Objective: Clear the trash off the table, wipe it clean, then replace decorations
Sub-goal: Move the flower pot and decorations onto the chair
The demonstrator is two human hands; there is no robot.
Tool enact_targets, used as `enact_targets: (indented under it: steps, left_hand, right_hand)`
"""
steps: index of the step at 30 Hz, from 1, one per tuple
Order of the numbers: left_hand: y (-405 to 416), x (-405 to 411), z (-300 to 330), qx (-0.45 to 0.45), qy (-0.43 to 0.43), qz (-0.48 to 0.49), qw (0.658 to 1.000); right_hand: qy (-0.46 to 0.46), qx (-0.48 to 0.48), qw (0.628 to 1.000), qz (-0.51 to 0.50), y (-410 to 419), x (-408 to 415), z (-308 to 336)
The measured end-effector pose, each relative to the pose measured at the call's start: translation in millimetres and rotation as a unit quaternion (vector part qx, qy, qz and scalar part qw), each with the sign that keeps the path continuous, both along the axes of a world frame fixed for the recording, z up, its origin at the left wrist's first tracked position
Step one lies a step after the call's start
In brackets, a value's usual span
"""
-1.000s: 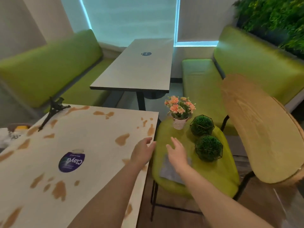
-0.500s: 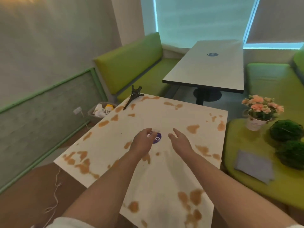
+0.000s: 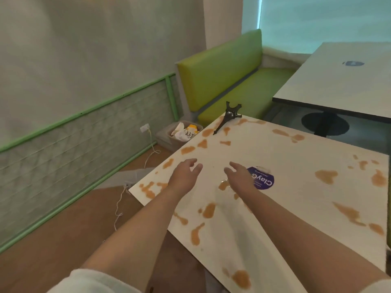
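The white table [image 3: 281, 157] is covered with several orange-brown spill stains and carries a round purple sticker [image 3: 263, 179]. A small black Eiffel tower figure [image 3: 228, 116] lies tipped over at the table's far left corner. My left hand [image 3: 185, 174] hovers over the table's left side with relaxed fingers and holds nothing. My right hand [image 3: 240, 175] hovers just left of the sticker, also relaxed and holding nothing. A grey bin [image 3: 179, 133] with crumpled wrappers inside stands on the floor beyond the table's left edge.
A green bench [image 3: 224, 75] runs along the far wall. A second grey table [image 3: 338, 81] stands at the far right. A white cable [image 3: 121, 199] trails across the brown floor from a wall socket [image 3: 145, 127]. A green-framed wall panel lines the left side.
The view has swung left, away from the green chair with the flowers, green balls and grey cloth. Both hands have come over the stained table, still holding nothing.
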State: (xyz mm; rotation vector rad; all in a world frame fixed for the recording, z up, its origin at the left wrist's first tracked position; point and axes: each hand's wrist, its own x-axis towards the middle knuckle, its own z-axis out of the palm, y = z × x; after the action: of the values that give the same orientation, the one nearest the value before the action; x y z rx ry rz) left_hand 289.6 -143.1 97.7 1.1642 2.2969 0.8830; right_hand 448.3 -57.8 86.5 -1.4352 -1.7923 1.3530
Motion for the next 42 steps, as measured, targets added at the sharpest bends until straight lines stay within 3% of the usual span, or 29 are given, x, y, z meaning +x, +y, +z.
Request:
enact_targets:
  steps: [12, 21, 28, 36, 42]
  left_hand:
    - [105.1, -122.9, -20.7, 0.006, -0.058, 0.003, 0.998]
    - [181.0, -175.0, -39.1, -0.033, -0.075, -0.012, 0.997]
    - [241.5, -216.6, -77.0, -0.108, -0.057, -0.074, 0.990]
    - [311.4, -270.9, -114.3, -0.149, 0.029, -0.177, 0.972]
    - [344.2, -284.9, -132.8, -0.190, 0.027, -0.197, 0.961]
  right_hand:
    - [-0.003, -0.039, 0.998, -0.056, 95.6, -121.9, -25.8]
    - [-0.017, -0.055, 0.994, -0.093, 156.6, -164.3, -37.3]
    - [-0.043, -0.066, 0.985, -0.156, 200.1, -191.6, -52.4]
    - [-0.077, -0.079, 0.972, -0.208, 249.0, -239.6, -76.0]
    - [-0.131, -0.084, 0.962, -0.224, 285.9, -267.3, -95.2]
